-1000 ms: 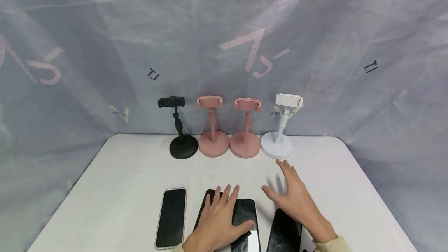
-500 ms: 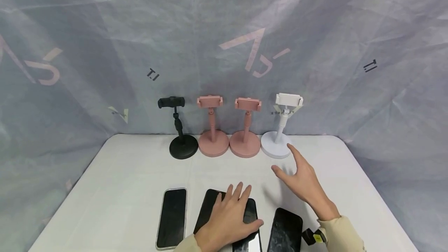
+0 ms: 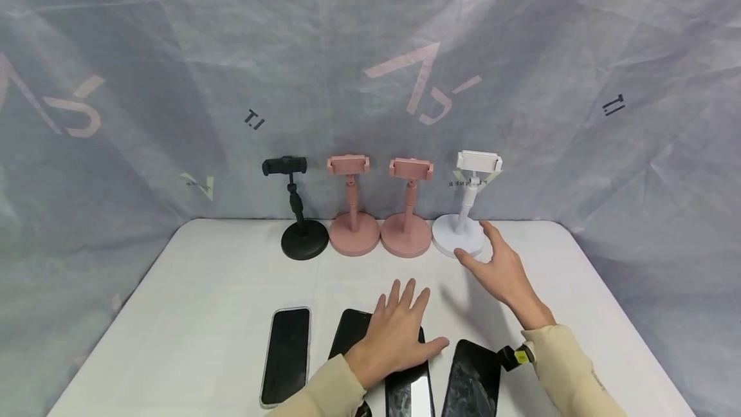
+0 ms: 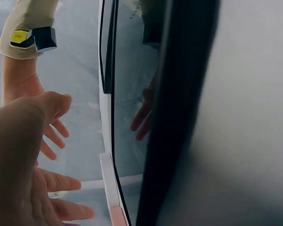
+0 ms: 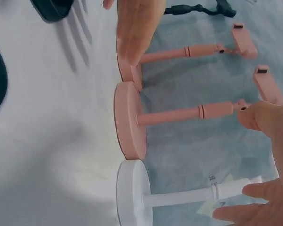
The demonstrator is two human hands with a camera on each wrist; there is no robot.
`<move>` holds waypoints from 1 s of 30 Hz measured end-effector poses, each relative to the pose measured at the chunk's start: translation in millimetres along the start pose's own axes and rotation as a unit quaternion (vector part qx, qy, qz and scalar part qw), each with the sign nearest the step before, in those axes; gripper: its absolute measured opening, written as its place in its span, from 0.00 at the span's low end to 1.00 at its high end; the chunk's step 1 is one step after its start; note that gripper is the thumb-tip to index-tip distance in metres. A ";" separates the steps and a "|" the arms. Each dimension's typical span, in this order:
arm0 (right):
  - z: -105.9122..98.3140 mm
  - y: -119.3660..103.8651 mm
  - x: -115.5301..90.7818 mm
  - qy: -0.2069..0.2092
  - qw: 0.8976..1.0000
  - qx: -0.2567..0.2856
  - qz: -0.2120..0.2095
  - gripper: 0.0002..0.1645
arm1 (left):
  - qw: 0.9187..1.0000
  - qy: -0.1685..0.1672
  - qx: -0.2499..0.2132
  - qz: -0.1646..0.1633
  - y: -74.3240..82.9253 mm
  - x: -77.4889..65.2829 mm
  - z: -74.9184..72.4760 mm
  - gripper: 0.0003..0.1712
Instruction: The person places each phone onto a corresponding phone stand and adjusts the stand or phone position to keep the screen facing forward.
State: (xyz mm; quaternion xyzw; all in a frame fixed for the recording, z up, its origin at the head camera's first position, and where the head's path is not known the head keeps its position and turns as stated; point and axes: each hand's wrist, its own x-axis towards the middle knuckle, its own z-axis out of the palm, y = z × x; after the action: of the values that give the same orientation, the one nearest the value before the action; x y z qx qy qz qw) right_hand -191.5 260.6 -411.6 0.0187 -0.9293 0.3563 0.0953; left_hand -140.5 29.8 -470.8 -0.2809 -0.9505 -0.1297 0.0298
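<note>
My right hand (image 3: 502, 268) reaches over the table toward the white phone stand (image 3: 453, 237), its thumb and forefinger spread apart right at the front of the round base. In the right wrist view those fingers overlap the upper pole of the white stand (image 5: 134, 195). Over the middle phones hovers my left hand (image 3: 398, 333), fingers fanned out and nothing held. Beneath it a black phone (image 3: 348, 333) and another phone (image 3: 399, 398) with a bright reflection are partly covered. A dark phone (image 3: 471, 378) lies nearer the right sleeve.
Left of the white stand are a pink phone stand (image 3: 406, 237), a second pink stand (image 3: 354, 235) and a black stand (image 3: 305, 240), bases side by side. A phone in a clear case (image 3: 286, 356) lies at left. Grey cloth (image 3: 370, 82) hangs behind the white table (image 3: 214, 314).
My right hand has moved forward and slightly right, from near the phones to the white stand's base. My left hand has shifted forward and right over the middle phones. Stands and phones stay put.
</note>
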 end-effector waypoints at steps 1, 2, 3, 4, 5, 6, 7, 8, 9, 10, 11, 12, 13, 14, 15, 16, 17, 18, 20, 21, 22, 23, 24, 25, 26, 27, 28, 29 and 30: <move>-0.7 1.4 3.4 0.002 1.000 0.001 0.000 0.54 | 1.000 -0.003 0.000 0.001 -0.6 3.3 0.1 0.49; -1.4 2.9 7.2 0.004 1.000 0.002 0.000 0.54 | 1.000 -0.006 0.001 0.002 -1.3 6.7 0.2 0.49; -2.1 4.3 11.0 0.006 1.000 0.004 0.000 0.54 | 1.000 -0.008 0.002 0.005 -2.0 10.1 0.4 0.49; -2.9 5.7 15.0 0.008 1.000 0.005 0.000 0.53 | 1.000 -0.011 0.001 0.008 -2.7 13.5 0.7 0.48; -3.8 7.2 19.1 0.011 1.000 0.005 0.000 0.53 | 1.000 -0.013 0.001 0.012 -3.5 17.0 0.9 0.48; -4.7 8.1 23.0 0.013 1.000 0.005 0.000 0.53 | 1.000 -0.015 -0.002 0.015 -4.3 20.5 1.0 0.48; -5.6 9.0 26.8 0.013 1.000 0.006 0.000 0.53 | 1.000 -0.016 -0.006 0.018 -5.0 24.1 1.1 0.48; -6.4 9.9 30.7 0.012 1.000 0.006 0.001 0.53 | 1.000 -0.018 -0.008 0.019 -5.6 27.4 1.5 0.48; -7.0 10.7 34.3 0.011 1.000 0.006 0.001 0.53 | 1.000 -0.019 -0.010 0.020 -6.2 30.6 2.0 0.48; -7.7 11.5 37.9 0.012 1.000 0.005 0.002 0.53 | 1.000 -0.019 -0.011 0.019 -6.4 33.8 2.2 0.48; -8.2 12.2 40.8 0.011 1.000 0.006 0.004 0.52 | 1.000 -0.021 -0.010 0.019 -6.2 37.0 2.1 0.48; -8.6 12.7 43.4 0.010 1.000 0.007 0.007 0.52 | 1.000 -0.022 -0.008 0.019 -5.8 39.7 2.0 0.48; -8.8 13.6 45.8 0.009 1.000 0.007 0.009 0.52 | 1.000 -0.023 -0.006 0.019 -5.0 42.5 2.2 0.48; -8.9 14.4 47.8 0.010 1.000 0.006 0.011 0.52 | 1.000 -0.025 -0.003 0.020 -4.1 45.2 2.2 0.49; -8.9 15.0 49.4 0.010 1.000 0.007 0.013 0.51 | 0.999 -0.024 0.001 0.021 -3.0 48.0 2.2 0.49; -8.7 15.6 50.8 0.011 1.000 0.007 0.015 0.51 | 0.999 -0.023 0.005 0.022 -1.7 50.9 2.4 0.49; -8.5 16.0 52.0 0.011 1.000 0.006 0.015 0.51 | 0.999 -0.021 0.010 0.023 -0.5 53.7 2.5 0.49; -8.1 16.6 53.0 0.013 1.000 0.005 0.017 0.51 | 0.999 -0.018 0.013 0.023 0.6 56.6 2.6 0.49; -7.1 16.8 54.9 0.016 1.000 0.004 0.016 0.51 | 0.999 -0.013 0.023 0.024 2.5 62.1 3.4 0.49; -6.7 16.8 55.7 0.017 1.000 0.005 0.016 0.50 | 0.999 -0.010 0.028 0.025 3.4 64.6 3.6 0.49; -6.1 16.6 56.4 0.017 1.000 0.004 0.016 0.50 | 0.999 -0.006 0.034 0.028 4.3 67.0 4.0 0.49; -5.7 16.5 57.0 0.017 1.000 0.005 0.016 0.50 | 0.999 -0.005 0.040 0.030 5.1 69.0 4.1 0.49; -5.3 16.2 57.5 0.016 1.000 0.006 0.016 0.50 | 0.998 -0.004 0.044 0.033 5.9 70.9 4.6 0.49; -5.1 15.8 58.2 0.015 1.000 0.007 0.015 0.49 | 0.998 -0.002 0.049 0.036 6.6 72.9 4.9 0.49; -5.0 15.4 58.9 0.013 1.000 0.007 0.014 0.49 | 0.998 0.001 0.055 0.039 7.3 74.7 5.1 0.48; -5.1 15.1 59.7 0.011 1.000 0.006 0.015 0.49 | 0.997 0.004 0.061 0.043 7.8 76.8 5.6 0.48; -5.3 14.7 60.5 0.011 1.000 0.006 0.015 0.49 | 0.997 0.008 0.067 0.046 8.5 78.9 6.0 0.48; -5.7 14.1 61.5 0.010 1.000 0.007 0.015 0.49 | 0.996 0.010 0.073 0.048 9.1 81.1 6.3 0.47; -6.2 13.7 62.7 0.010 1.000 0.006 0.014 0.49 | 0.996 0.013 0.078 0.051 9.7 83.5 6.7 0.47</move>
State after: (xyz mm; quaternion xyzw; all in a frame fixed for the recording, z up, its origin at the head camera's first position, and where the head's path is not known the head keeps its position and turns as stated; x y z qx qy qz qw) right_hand -253.4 277.1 -404.2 0.0026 -0.9263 0.3636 0.0990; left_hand -205.3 83.3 -464.2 -0.3240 -0.9417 -0.0569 0.0706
